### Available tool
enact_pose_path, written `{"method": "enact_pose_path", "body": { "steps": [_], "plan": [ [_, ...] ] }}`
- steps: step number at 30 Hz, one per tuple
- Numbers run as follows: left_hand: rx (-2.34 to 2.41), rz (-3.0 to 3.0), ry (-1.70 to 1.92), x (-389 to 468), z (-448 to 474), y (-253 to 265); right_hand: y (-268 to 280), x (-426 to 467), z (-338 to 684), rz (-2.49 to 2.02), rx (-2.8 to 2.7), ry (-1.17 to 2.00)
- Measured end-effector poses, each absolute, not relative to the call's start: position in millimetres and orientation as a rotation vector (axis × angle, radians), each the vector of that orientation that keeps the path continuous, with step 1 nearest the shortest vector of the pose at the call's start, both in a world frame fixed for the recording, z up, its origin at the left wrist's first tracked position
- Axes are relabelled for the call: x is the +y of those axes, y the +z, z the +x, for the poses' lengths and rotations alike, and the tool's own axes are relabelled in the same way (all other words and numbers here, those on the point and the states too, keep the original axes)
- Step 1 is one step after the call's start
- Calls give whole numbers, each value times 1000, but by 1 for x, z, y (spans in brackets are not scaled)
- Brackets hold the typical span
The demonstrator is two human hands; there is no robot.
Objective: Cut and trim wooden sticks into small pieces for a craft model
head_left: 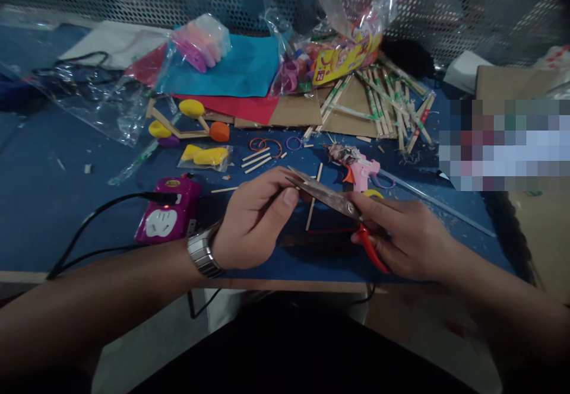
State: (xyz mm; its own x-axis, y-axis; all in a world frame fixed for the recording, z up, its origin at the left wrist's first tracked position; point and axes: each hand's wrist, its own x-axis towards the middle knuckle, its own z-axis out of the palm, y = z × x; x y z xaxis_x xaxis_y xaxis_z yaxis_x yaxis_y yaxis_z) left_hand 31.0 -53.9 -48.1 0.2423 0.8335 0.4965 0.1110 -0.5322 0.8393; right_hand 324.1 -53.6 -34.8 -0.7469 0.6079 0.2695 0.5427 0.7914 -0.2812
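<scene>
My right hand (412,237) grips a pair of scissors (332,197) by the red handles, with the slightly parted metal blades pointing left. Their tips reach over the fingers of my left hand (256,219), which wears a metal watch (205,254). The left thumb and fingertips are pinched together beside the blades; what sits between them is too small and hidden to name. Behind the blades a thin wooden stick (310,213) slants on the blue table. More short sticks (257,161) lie just beyond my left hand, near some rubber bands (266,145).
A purple power socket (167,210) with a black cable stands left. A pink glue gun (365,171) lies beyond my right hand. Farther back are a stick model with clay wheels (191,108), bundled sticks (383,100), cardboard (347,112) and blue sheets (249,64). A brown box (552,234) is right.
</scene>
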Motion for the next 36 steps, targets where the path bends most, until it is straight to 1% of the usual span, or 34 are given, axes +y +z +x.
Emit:
{"method": "enact_pose_path", "body": {
  "steps": [11,21,29,36],
  "plan": [
    [878,1661,1280,-56,30,-58,-31,-50,321,-909,-2490,455],
    [845,1742,1345,-53,30,-57,-35,-49,322,-813,-2534,455],
    [833,1719,1362,-54,32,-59,-33,-49,322,-811,-2527,499],
    [851,1717,1346,-54,32,-58,-34,-49,323,-817,-2545,464]
  ]
}}
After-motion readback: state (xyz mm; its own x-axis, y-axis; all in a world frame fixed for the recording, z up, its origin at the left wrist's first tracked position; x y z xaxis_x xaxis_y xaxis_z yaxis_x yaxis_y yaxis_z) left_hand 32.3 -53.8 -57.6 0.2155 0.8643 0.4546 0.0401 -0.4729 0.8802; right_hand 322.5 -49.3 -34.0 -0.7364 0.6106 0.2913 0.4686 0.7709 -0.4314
